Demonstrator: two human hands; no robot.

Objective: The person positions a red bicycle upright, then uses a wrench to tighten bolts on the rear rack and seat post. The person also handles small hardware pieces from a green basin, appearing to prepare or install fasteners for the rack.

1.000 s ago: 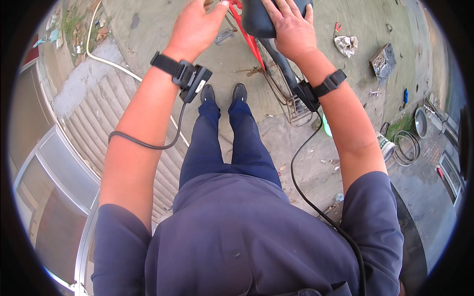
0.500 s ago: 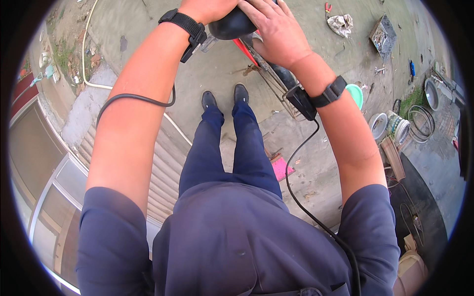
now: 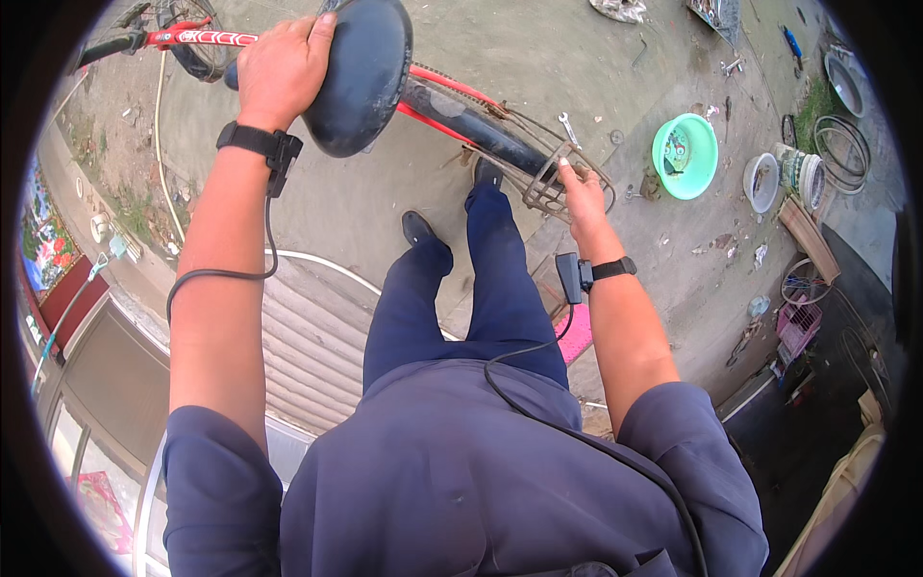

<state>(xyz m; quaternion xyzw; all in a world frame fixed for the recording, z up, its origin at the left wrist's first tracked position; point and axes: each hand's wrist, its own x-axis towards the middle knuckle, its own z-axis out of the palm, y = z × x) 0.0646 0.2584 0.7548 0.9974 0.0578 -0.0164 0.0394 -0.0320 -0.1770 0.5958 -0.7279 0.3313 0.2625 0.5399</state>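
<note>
A red bicycle frame (image 3: 207, 38) crosses the upper part of the head view, its black saddle (image 3: 370, 67) closest to me. My left hand (image 3: 282, 72) is closed on the saddle's left edge, thumb along the top; some fingertips are hidden. Behind the saddle, a dark mudguard (image 3: 471, 135) runs over the rear wheel to a rusty wire rear rack (image 3: 548, 197). My right hand (image 3: 583, 197) is closed around the rack's right end. Toward the upper left are the handlebar (image 3: 111, 48) and front wheel (image 3: 204, 62).
On the concrete floor at right lie a wrench (image 3: 568, 128), a green basin (image 3: 686, 154), a white basin (image 3: 761, 183), a bucket (image 3: 808, 181) and a coiled hose (image 3: 846, 154). Corrugated sheeting (image 3: 308, 337) lies left of my legs. A pale hose (image 3: 161, 144) runs along the left.
My right hand has left the saddle and moved down and right to the rear rack. My left hand and the saddle sit farther left and lower, with more of the bicycle in view.
</note>
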